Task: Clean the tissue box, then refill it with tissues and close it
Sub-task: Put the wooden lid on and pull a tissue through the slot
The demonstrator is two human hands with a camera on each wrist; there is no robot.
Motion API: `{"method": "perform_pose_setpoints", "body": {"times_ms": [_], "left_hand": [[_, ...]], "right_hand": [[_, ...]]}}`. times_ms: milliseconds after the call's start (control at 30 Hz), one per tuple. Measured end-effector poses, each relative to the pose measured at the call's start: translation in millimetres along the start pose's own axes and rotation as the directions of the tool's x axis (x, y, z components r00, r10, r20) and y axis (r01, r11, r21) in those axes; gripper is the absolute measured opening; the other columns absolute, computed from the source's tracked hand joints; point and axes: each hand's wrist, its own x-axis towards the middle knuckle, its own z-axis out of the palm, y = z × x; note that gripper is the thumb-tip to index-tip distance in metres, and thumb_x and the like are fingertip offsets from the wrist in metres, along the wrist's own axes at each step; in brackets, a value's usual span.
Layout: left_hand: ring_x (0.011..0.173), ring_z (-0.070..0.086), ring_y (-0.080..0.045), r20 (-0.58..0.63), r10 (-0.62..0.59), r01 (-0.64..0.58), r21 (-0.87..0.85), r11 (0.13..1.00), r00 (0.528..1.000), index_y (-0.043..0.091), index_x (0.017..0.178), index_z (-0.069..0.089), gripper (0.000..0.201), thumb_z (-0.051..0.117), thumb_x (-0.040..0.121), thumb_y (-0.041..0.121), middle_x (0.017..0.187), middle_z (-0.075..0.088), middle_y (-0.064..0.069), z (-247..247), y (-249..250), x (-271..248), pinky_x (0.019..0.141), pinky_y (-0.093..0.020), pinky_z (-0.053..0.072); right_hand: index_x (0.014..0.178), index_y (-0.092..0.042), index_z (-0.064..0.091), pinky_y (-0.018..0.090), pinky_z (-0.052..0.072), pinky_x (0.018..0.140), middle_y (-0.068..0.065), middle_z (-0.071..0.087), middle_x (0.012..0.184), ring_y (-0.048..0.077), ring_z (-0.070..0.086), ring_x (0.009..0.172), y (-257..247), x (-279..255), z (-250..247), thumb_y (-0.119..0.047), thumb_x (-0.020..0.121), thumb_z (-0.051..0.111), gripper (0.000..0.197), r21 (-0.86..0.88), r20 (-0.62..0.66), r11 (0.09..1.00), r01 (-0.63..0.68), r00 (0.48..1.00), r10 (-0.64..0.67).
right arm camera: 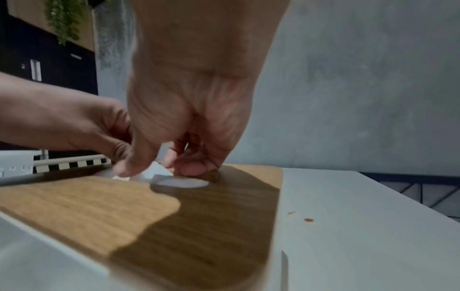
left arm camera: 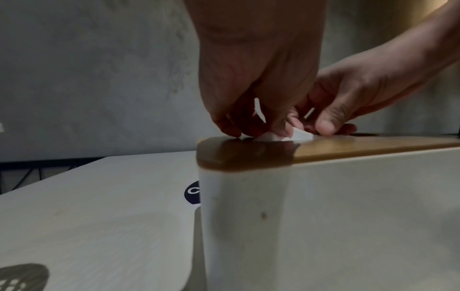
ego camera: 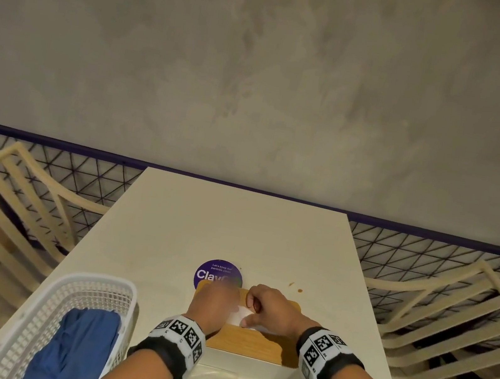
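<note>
Wooden lid [ego camera: 253, 342] shut; both hands [ego camera: 242, 307] pinch tissue [ego camera: 241, 316] at slot; basket [ego camera: 99, 290] left.

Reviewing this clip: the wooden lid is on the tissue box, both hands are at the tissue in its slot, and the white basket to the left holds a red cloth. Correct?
Not quite: the cloth in the white basket is blue, not red, as the head view shows. The rest stands: the wooden lid is on the tissue box, and the left hand and right hand are both at the tissue in its slot.
</note>
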Motion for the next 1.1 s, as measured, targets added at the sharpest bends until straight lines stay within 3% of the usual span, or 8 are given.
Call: {"method": "perform_pose_setpoints", "body": {"times_ms": [200, 367, 467, 600, 800, 967, 1033, 1100], "left_hand": [[0.093, 0.059, -0.024, 0.053, -0.002, 0.006, -0.082, 0.997, 0.999, 0.009, 0.082, 0.067, 0.017, 0.052, 0.089, 0.011, 0.089, 0.059, -0.005, -2, -4, 3, 0.084, -0.033, 0.045], [0.081, 0.048, -0.017, 0.071, -0.054, 0.064, -0.153, 0.986, 0.996, 0.022, 0.069, 0.054, 0.021, 0.074, 0.074, 0.029, 0.083, 0.051, 0.004, 0, -9, 3, 0.074, -0.027, 0.039], [0.084, 0.05, -0.018, 0.033, -0.054, 0.056, -0.064, 0.996, 0.998, 0.012, 0.085, 0.062, 0.022, 0.075, 0.073, 0.024, 0.088, 0.057, 0.0, 2, -8, 1, 0.073, -0.027, 0.037], [0.095, 0.061, -0.026, 0.009, -0.064, 0.064, -0.07, 0.995, 0.998, 0.002, 0.082, 0.064, 0.012, 0.065, 0.081, 0.014, 0.097, 0.068, -0.011, 1, -5, 4, 0.078, -0.031, 0.044], [0.092, 0.062, -0.027, 0.199, -0.079, 0.105, -0.127, 0.986, 0.977, 0.001, 0.089, 0.07, 0.02, 0.056, 0.09, 0.015, 0.087, 0.065, -0.008, -12, -6, 13, 0.084, -0.035, 0.047], [0.091, 0.058, -0.034, 0.327, -0.037, 0.064, -0.072, 0.995, 0.944, -0.007, 0.09, 0.063, 0.024, 0.047, 0.093, 0.01, 0.103, 0.063, -0.027, -23, -3, 14, 0.076, -0.037, 0.044], [0.087, 0.056, -0.033, 0.347, -0.017, 0.04, -0.058, 0.998, 0.938, 0.0, 0.078, 0.062, 0.028, 0.047, 0.094, 0.016, 0.088, 0.062, -0.022, -22, -5, 12, 0.071, -0.033, 0.039], [0.078, 0.053, -0.022, 0.33, -0.001, 0.036, -0.099, 0.994, 0.944, 0.016, 0.071, 0.057, 0.023, 0.059, 0.087, 0.033, 0.075, 0.056, -0.004, -21, -8, 9, 0.069, -0.03, 0.039]], "right_hand": [[0.07, -0.018, 0.05, 0.012, 0.029, 0.059, -0.009, 0.042, 0.072, 0.015, 0.044, 0.078, 5, 8, 0, -0.013, 0.085, 0.065, 0.022, -0.019, -0.012, 0.999, -0.029, 1.0, 0.029], [0.062, -0.029, 0.041, 0.019, 0.032, 0.06, -0.012, 0.041, 0.07, 0.016, 0.043, 0.076, 4, 11, -8, -0.011, 0.088, 0.061, 0.037, -0.008, 0.065, 0.998, -0.057, 0.996, 0.058], [0.062, -0.028, 0.041, 0.018, 0.032, 0.059, -0.011, 0.042, 0.07, 0.009, 0.042, 0.065, 3, 10, -9, -0.01, 0.087, 0.061, 0.036, 0.024, 0.078, 0.997, -0.078, 0.994, 0.076], [0.066, -0.024, 0.044, 0.014, 0.031, 0.054, -0.009, 0.044, 0.066, 0.002, 0.039, 0.058, -1, -1, -7, -0.01, 0.081, 0.068, 0.032, 0.144, -0.072, 0.987, -0.074, 0.994, 0.085], [0.073, -0.019, 0.057, 0.024, 0.033, 0.056, -0.004, 0.052, 0.079, 0.014, 0.047, 0.072, -7, -19, 19, -0.038, 0.074, 0.074, 0.025, -0.087, -0.211, 0.991, -0.099, 0.974, 0.079], [0.073, -0.018, 0.055, 0.026, 0.035, 0.06, -0.002, 0.052, 0.08, 0.017, 0.049, 0.072, -12, -15, 18, -0.026, 0.086, 0.061, 0.016, -0.129, -0.238, 0.986, -0.103, 0.969, 0.07], [0.073, -0.018, 0.054, 0.026, 0.034, 0.059, 0.0, 0.052, 0.08, 0.018, 0.049, 0.072, -10, -16, 16, -0.018, 0.088, 0.053, 0.014, -0.12, -0.198, 0.988, -0.097, 0.978, 0.072], [0.07, -0.016, 0.051, 0.026, 0.033, 0.055, 0.002, 0.054, 0.076, 0.018, 0.049, 0.071, -6, -14, 11, -0.013, 0.085, 0.052, 0.015, -0.06, -0.141, 0.993, -0.099, 0.986, 0.09]]}}
